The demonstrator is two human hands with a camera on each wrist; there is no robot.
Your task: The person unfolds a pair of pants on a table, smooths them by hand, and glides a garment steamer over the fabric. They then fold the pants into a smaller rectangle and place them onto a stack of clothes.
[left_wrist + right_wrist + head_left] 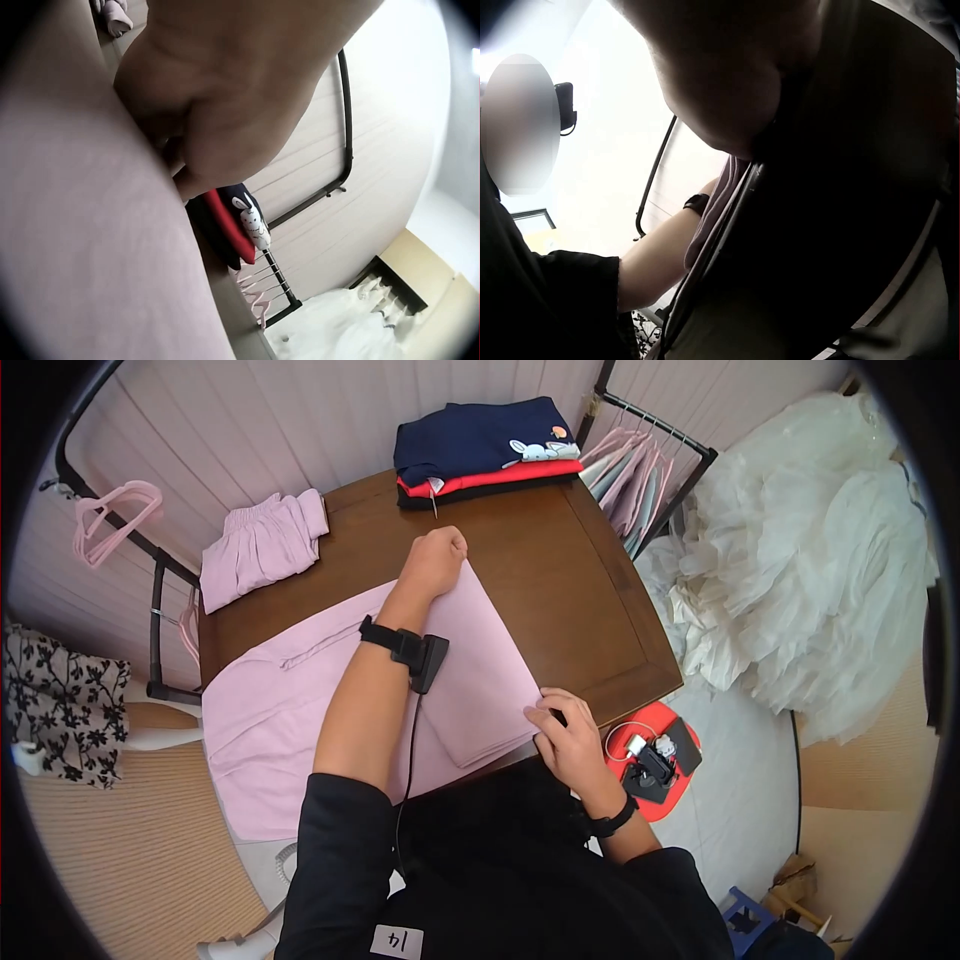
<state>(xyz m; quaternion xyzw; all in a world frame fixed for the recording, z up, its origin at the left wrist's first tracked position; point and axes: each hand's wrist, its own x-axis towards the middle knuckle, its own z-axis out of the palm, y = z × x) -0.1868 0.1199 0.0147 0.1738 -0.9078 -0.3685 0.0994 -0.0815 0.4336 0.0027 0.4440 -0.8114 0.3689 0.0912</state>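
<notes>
A pink garment lies partly folded across the near left of the brown table, its right part doubled into a straight-edged panel. My left hand is at the far corner of that panel, fingers curled in on the cloth. In the left wrist view the same hand bends over the garment's edge, its fingertips mostly hidden. At the near right corner, my right hand pinches the fabric between thumb and fingers. From the right wrist, the layered pink edge shows beyond the dark underside of the table.
Folded pink clothing sits at the table's back left. A stack of navy, red and black clothes lies at the back. Racks with pink hangers stand on both sides. A red stool holding small devices is at the right, below white gowns.
</notes>
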